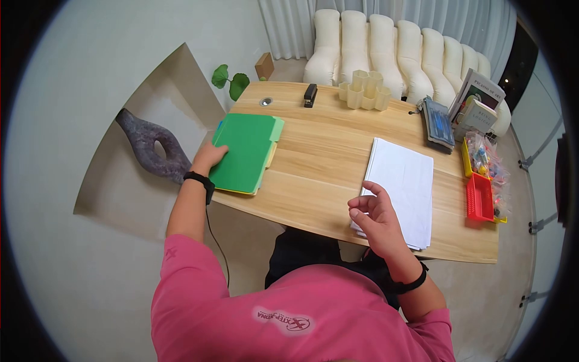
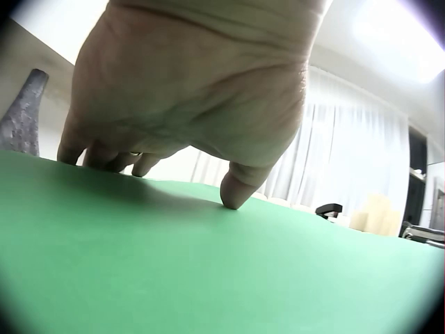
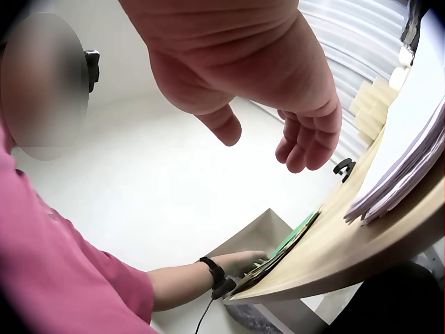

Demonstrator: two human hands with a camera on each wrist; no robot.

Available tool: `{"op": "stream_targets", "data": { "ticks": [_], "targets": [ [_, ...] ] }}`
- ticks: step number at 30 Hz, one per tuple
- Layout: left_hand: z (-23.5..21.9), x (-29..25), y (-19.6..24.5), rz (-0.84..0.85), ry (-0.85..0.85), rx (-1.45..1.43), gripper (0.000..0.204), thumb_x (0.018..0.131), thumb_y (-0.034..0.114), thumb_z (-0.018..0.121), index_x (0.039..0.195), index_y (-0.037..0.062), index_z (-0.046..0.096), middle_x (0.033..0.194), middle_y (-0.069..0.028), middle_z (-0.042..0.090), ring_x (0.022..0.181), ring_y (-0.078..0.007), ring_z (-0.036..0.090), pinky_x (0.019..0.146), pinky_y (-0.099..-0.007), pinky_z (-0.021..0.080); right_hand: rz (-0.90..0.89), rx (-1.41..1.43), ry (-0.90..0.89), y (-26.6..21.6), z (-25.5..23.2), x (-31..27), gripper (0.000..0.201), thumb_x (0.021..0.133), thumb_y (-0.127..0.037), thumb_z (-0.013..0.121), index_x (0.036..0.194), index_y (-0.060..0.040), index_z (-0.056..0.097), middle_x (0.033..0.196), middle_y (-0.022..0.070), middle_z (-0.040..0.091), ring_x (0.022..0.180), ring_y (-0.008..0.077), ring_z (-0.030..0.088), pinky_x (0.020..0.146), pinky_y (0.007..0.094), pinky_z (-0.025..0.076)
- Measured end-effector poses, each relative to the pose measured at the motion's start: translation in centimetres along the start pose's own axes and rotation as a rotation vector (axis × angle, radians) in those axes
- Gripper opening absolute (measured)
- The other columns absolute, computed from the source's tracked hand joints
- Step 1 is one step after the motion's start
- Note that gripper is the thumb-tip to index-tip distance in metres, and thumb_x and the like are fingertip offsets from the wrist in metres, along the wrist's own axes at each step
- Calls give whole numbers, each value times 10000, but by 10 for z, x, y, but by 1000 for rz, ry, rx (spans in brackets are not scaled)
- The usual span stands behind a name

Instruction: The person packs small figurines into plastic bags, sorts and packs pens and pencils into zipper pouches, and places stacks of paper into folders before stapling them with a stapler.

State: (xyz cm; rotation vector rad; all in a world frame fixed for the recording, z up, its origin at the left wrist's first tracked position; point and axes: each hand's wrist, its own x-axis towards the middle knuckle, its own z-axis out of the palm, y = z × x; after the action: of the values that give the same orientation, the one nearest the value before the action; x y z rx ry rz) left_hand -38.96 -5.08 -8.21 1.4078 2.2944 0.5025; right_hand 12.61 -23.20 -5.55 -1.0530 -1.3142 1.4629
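Note:
A pile of file folders with a green one (image 1: 244, 148) on top lies at the left side of the table, with coloured tabs showing along its right edge. My left hand (image 1: 210, 157) rests on its left edge; in the left wrist view the thumb and fingertips touch the green cover (image 2: 208, 264) while the palm arches above it. My right hand (image 1: 379, 218) hovers over the near left corner of a stack of white paper (image 1: 403, 181), fingers loosely bent and nothing between them. In the right wrist view the sheet edges (image 3: 407, 167) look slightly uneven.
Along the far side stand a black stapler (image 1: 310, 95) and a cream hexagonal organiser (image 1: 365, 92). At the right are a blue-grey pouch (image 1: 438, 125), books (image 1: 476, 108), and a red basket (image 1: 480, 198) beside bagged small items. A dark sculpture (image 1: 154, 148) is left of the table.

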Motion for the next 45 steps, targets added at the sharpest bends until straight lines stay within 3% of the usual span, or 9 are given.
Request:
{"op": "stream_targets", "data": {
  "ticks": [11, 17, 21, 27, 30, 32, 35, 41, 45],
  "targets": [
    [33, 73, -28, -20, -165, 204, 1006, 620, 572, 1002, 1323, -82, 704, 1260, -231, 763, 1138, -353, 744, 989, -441, 576, 310, -266, -306, -1, 30, 93, 907, 999, -395, 756, 1641, 75, 321, 1484, 267, 591, 1205, 308, 657, 958, 398, 570],
    [32, 19, 31, -54, -358, 37, 844, 692, 542, 978, 1248, -56, 766, 1233, -235, 768, 1083, -335, 740, 938, -433, 578, 405, -237, -286, 24, 58, 139, 902, 986, -339, 757, 1622, 136, 329, 1447, 278, 602, 1184, 315, 663, 917, 451, 586],
    [69, 10, 37, 264, -366, -341, 609, 758, 372, 952, 1151, -60, 779, 1144, -183, 794, 975, -289, 754, 862, -394, 582, 418, -249, -260, 19, 64, 143, 882, 972, -310, 766, 1611, 139, 355, 1431, 286, 608, 1169, 316, 667, 926, 444, 578],
    [54, -64, 66, 277, -343, -782, 468, 905, -15, 763, 1353, -46, 633, 1176, -149, 750, 1042, -251, 741, 931, -374, 610, 478, -187, -158, 6, 45, 134, 1079, 912, -315, 822, 1656, 122, 174, 1548, 337, 506, 1311, 390, 626, 1036, 432, 536],
    [42, -107, 81, 510, -188, -961, 517, 954, -9, 744, 1438, -19, 560, 1280, -134, 711, 1160, -228, 704, 999, -382, 590, 388, -330, 41, -3, 36, 133, 1154, 899, -342, 836, 1677, 66, 89, 1590, 359, 448, 1404, 419, 560, 1119, 462, 488],
    [37, -126, 85, 695, -147, -1103, 514, 1014, 91, 765, 1476, 17, 551, 1350, -97, 686, 1236, -193, 663, 1054, -378, 554, -36, -365, 235, 15, 26, 152, 1141, 908, -347, 832, 1691, 22, 89, 1603, 355, 436, 1466, 434, 504, 1172, 474, 445],
    [37, -132, 86, 754, -179, -1018, 503, 1033, 87, 745, 1492, 32, 546, 1371, -57, 674, 1254, -184, 647, 1094, -357, 516, -500, -28, 9, -12, 22, 155, 815, 985, -166, 750, 1640, -28, 286, 1527, 237, 549, 1407, 307, 552, 1155, 398, 459],
    [68, -131, 84, 667, -164, -1132, 467, 1040, 39, 697, 1482, 54, 546, 1398, -45, 653, 1302, -176, 609, 1129, -361, 478, -302, -82, 103, -4, 20, 134, 567, 1003, -73, 708, 1497, -42, 433, 1424, 165, 605, 1331, 234, 580, 1124, 376, 474],
    [75, -130, 87, 775, -205, -1304, 438, 1033, -41, 636, 1450, 69, 563, 1380, -46, 659, 1296, -179, 613, 1139, -358, 474, -485, -202, 104, 7, 12, 135, 511, 1013, -52, 687, 1464, -47, 448, 1388, 155, 617, 1291, 229, 601, 1111, 368, 480]
  ]
}}
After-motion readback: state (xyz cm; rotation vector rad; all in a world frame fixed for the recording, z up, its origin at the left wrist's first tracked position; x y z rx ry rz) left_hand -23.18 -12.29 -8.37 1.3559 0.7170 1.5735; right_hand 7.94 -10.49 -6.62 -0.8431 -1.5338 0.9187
